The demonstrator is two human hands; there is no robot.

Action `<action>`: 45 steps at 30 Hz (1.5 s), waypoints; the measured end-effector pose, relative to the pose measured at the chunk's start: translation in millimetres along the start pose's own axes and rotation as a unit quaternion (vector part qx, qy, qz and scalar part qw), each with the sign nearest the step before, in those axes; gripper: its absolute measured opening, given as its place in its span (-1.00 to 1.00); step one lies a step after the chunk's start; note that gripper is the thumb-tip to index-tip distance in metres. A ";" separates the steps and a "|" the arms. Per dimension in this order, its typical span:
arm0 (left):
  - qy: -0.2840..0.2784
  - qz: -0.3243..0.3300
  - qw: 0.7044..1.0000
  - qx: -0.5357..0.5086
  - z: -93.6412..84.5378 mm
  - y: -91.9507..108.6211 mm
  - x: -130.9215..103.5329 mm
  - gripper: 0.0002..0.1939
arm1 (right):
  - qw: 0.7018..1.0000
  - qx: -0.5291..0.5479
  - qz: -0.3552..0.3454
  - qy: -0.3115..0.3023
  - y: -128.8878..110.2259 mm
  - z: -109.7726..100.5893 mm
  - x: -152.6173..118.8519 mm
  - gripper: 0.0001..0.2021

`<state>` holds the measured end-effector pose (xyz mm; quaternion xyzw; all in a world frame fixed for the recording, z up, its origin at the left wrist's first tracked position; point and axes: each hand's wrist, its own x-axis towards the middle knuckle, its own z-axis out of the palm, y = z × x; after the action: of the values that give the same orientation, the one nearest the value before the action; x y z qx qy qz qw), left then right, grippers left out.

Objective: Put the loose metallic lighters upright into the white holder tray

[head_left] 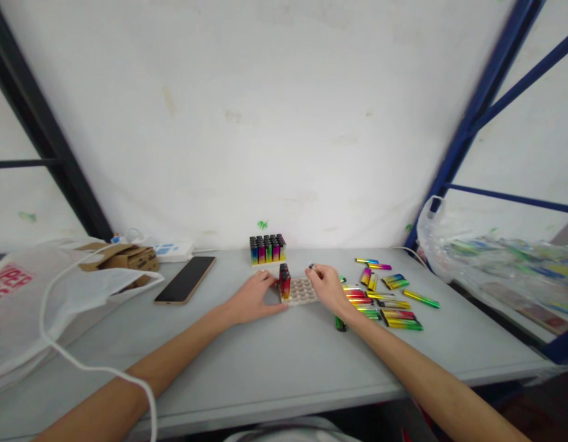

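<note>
Hands meet over small tray [303,290] at bench [275,356] centre. I see my left hand [253,299] resting flat against tray's left edge, fingers loosely spread, touching few red lighters [284,282] standing in it. My right hand [327,287] pinches one lighter [311,267] above tray's right side. Loose rainbow lighters [385,301] scattered just right. Full tray [267,250] behind; phone [185,279] well left.

The near half of the table [275,362] lies bare between the forearms, open to either hand. Loose lighters [385,301] crowd the right side, a full tray [267,250] stands behind, and a phone [186,279], box [121,256] and bag [30,307] block the left.
</note>
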<state>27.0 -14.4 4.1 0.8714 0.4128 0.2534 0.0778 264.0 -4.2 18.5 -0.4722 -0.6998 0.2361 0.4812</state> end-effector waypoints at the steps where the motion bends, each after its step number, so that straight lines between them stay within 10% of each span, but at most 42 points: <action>1: 0.001 0.001 1.000 -0.001 -0.1 -0.1 0.0 -0.50 | 1.000 0.001 -0.003 -0.004 -0.3 -0.1 0.2 -0.59; 16: 0.000 -0.005 1.000 0.001 0.6 -1.6 -0.1 -0.49 | 0.999 -0.025 -0.014 -0.017 5.0 -2.0 3.1 -0.59; 26: 0.007 -0.003 1.000 -0.002 0.4 0.3 0.5 -0.50 | 0.959 -0.129 -0.213 -0.131 -7.4 -21.5 1.1 -0.60; 45: 0.000 0.008 1.000 -0.002 2.0 -0.5 0.6 -0.52 | 0.912 -0.247 -0.234 -0.231 -2.7 -0.1 -5.0 -0.68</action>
<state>27.9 -13.5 2.4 0.8746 0.4053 0.2546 0.0773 263.4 -9.9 18.4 -0.3309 -0.9178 0.0392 0.2158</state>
